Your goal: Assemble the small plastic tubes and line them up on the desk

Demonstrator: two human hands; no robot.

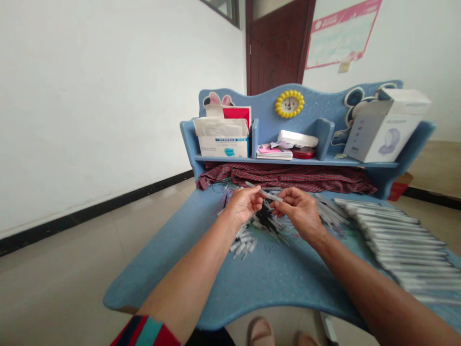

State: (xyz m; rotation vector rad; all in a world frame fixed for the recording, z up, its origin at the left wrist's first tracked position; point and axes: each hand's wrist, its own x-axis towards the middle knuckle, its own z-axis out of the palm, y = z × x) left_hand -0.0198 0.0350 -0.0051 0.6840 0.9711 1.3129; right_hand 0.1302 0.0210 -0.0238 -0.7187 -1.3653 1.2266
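Observation:
My left hand (244, 205) and my right hand (300, 211) meet above the middle of the desk, both closed on one translucent white pen barrel (271, 195). The left thumb and fingers pinch it towards its left end; the right fingertips grip its right end. Below the hands lies a loose heap of thin dark pen refills (268, 222). Several white pen caps (245, 245) sit under my left wrist. Behind my right hand are clear pen barrels (329, 211). A large stack of pens (403, 245) lies beside my right forearm.
The blue desk (281, 283) has a curved front edge and a raised shelf (306, 162). A mask box (224, 145), papers (274, 154), a red round tin (303, 153) and a tall white box (387, 127) stand there. Checked cloth (288, 177) lies beneath.

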